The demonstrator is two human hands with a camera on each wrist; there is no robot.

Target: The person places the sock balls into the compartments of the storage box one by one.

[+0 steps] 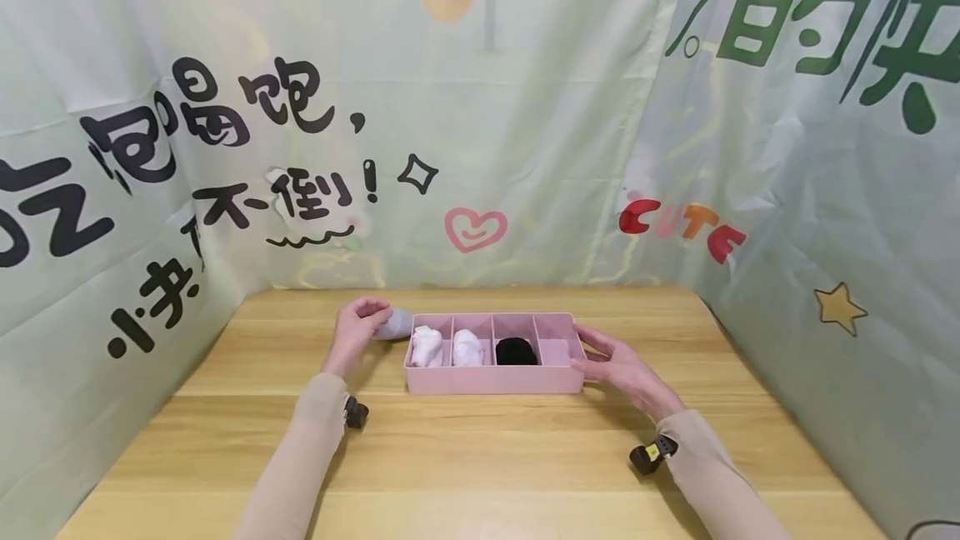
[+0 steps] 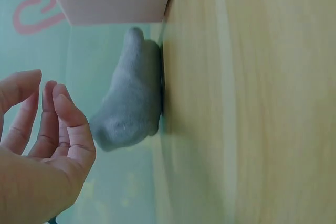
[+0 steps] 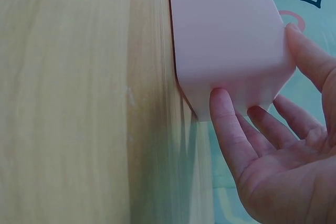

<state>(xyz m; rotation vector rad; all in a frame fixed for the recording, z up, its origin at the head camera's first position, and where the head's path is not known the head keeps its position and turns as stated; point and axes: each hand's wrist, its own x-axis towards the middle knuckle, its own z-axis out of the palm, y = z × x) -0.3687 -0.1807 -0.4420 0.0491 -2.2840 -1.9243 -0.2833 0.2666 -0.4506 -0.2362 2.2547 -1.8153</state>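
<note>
A pink storage box (image 1: 495, 380) with several compartments in a row sits on the table. Two white bundled socks (image 1: 427, 347) fill its left compartments, one in each, and a black bundle (image 1: 516, 351) lies in the third. Beside the box's left end is a grey bundled sock (image 2: 131, 93) on the tabletop. My left hand (image 1: 358, 330) is close to this sock, its fingers loosely curved and thumb apart, with nothing between them. At the box's right end, my right hand (image 1: 618, 365) touches the end wall with nearly straight fingers, thumb at the upper front edge.
The wooden table (image 1: 480, 457) runs back to a printed cloth wall (image 1: 555, 148), with more cloth on both sides. A small black camera (image 1: 356, 412) is strapped at the left wrist, another camera (image 1: 647, 458) at the right.
</note>
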